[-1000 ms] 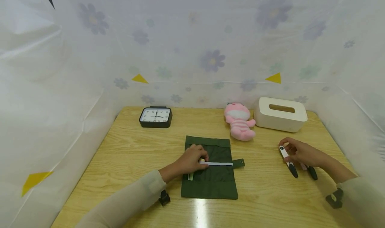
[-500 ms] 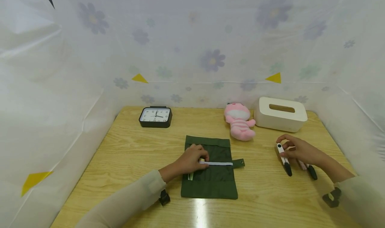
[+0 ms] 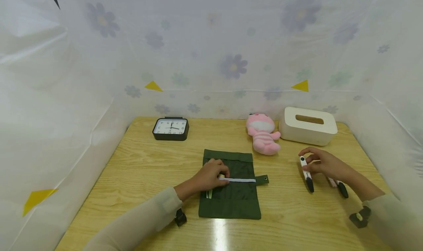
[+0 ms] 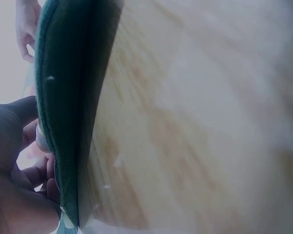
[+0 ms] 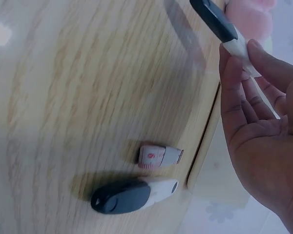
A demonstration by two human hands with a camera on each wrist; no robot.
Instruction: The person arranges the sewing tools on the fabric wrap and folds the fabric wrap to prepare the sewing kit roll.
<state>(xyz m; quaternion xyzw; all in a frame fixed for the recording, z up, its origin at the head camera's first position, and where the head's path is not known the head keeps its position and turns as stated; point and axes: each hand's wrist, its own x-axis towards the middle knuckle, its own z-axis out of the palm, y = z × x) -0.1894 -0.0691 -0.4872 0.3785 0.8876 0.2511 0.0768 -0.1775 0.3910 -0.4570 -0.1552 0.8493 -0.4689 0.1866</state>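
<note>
In the head view my left hand (image 3: 213,174) lies over a green fabric roll-up pouch (image 3: 228,208), thumb and fingers pinching the white elastic band (image 3: 242,180) at its left end. A small yellowish piece (image 3: 222,176) shows between those fingers; what it is I cannot tell. My right hand (image 5: 263,112) pinches a slim black-and-white tool (image 5: 217,22) by its white end, black end pointing away. Below that hand lie a similar black-and-white tool (image 5: 132,195) and a small pinkish piece (image 5: 158,156) with red print.
Behind the pouch a pink plush toy (image 3: 264,139) lies beside a cream tissue box (image 3: 307,133). A black-framed clock (image 3: 170,129) sits at the back left of the wooden table (image 3: 148,162). White floral curtains (image 3: 198,41) surround the table.
My right hand has moved a little to the left with the black-and-white tool. The left hand and the pouch have stayed in place. The other tool has not moved.
</note>
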